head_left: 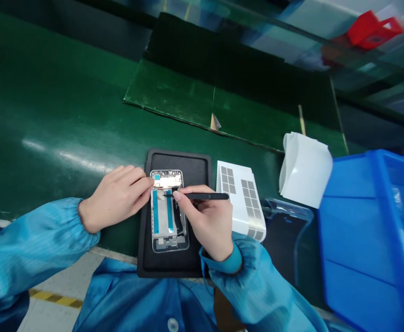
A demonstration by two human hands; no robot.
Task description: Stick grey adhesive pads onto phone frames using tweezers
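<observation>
An opened smartphone (pixel 165 216) lies on a black tray (pixel 198 168), its circuit board at the top end and two blue strips running down its middle. My right hand (pixel 210 219) is closed around black tweezers (pixel 208 196), whose tip points left over the phone just below the board. At the phone's upper left edge, my left hand (pixel 120 196) has its fingers drawn together, the fingertips touching the frame by the board. Whether those fingertips pinch anything small is hidden.
Right of the tray lies a white sheet with grey square stickers (pixel 246 196). Beyond it are a clear plastic bag (pixel 288 212), folded white sheets (pixel 305 168) and a large blue bin (pixel 354 230). A green board (pixel 195 103) lies behind; a red holder (pixel 372 31) stands far right.
</observation>
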